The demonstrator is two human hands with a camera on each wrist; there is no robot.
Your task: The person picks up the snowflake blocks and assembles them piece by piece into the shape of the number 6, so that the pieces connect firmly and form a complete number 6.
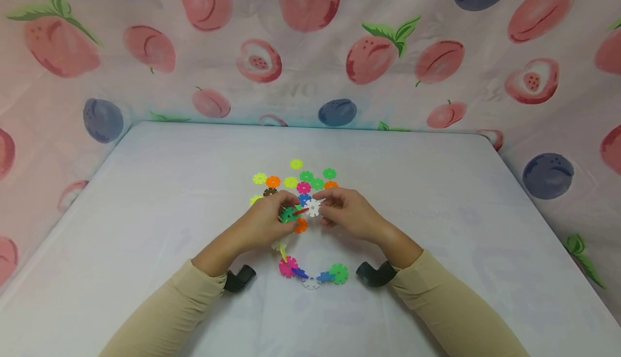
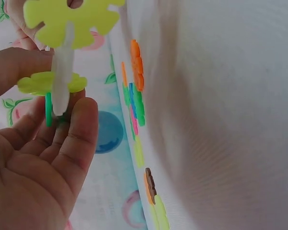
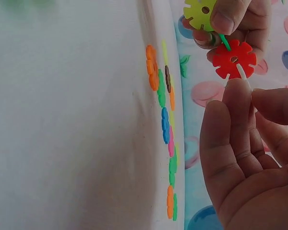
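Note:
Both hands meet over the middle of the table around a chain of slotted plastic snowflake discs. My left hand [image 1: 264, 219] holds the chain's upper end, its thumb and fingers around a green disc [image 1: 288, 214] and a yellow disc [image 3: 198, 17]. From that end sticks out a red disc [image 3: 224, 61]. My right hand [image 1: 354, 214] pinches a white disc [image 1: 308, 206] between thumb and fingers; its edge meets the red disc in the right wrist view. The chain curves down toward me through a pink disc [image 1: 288, 266] and blue ones to a green end disc [image 1: 339, 273].
Loose discs lie beyond the hands, among them a yellow disc [image 1: 296, 164], a brown disc [image 1: 270, 191] and an orange disc [image 1: 273, 182]. A black bent piece [image 1: 240, 279] shows at the left cuff, another black piece [image 1: 375, 274] at the right. Fruit-patterned cloth [image 1: 301, 87] hangs behind the white table [image 1: 436, 184].

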